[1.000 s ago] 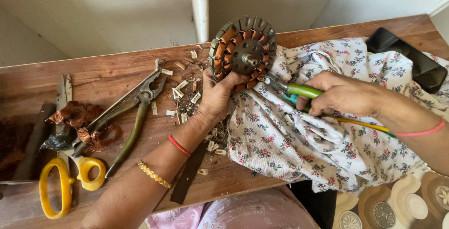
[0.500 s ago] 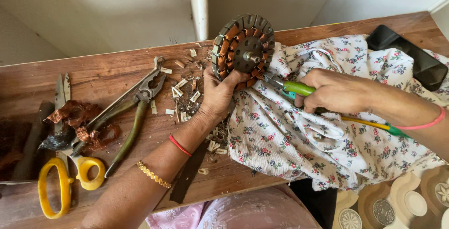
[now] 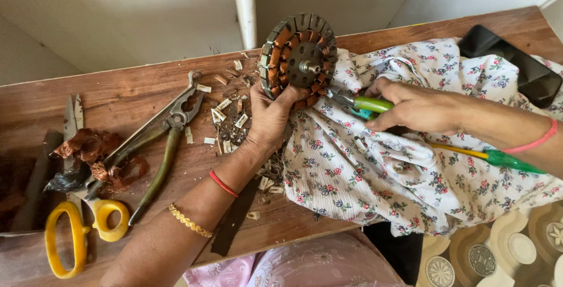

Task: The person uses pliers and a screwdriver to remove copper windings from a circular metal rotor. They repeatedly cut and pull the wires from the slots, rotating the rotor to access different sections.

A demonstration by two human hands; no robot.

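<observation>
My left hand (image 3: pixel 271 117) grips the lower rim of a round motor stator (image 3: pixel 299 58) with copper windings, held upright on edge over the wooden table (image 3: pixel 129 96). My right hand (image 3: pixel 413 106) holds green-handled pliers (image 3: pixel 358 103) whose jaws touch the stator's lower right edge. A flowered white cloth (image 3: pixel 375 170) lies under the right hand.
Large pliers (image 3: pixel 167 131) lie left of the stator, beside tangled copper wire (image 3: pixel 94 149) and yellow-handled scissors (image 3: pixel 76 228). Small wood and paper scraps (image 3: pixel 229 117) litter the table. A green-and-yellow screwdriver (image 3: pixel 498 158) rests on the cloth. A black phone (image 3: pixel 516 67) sits at the right.
The right hand and pliers have shifted slightly along the stator's lower right edge. The left hand keeps its grip, and the stator has barely moved.
</observation>
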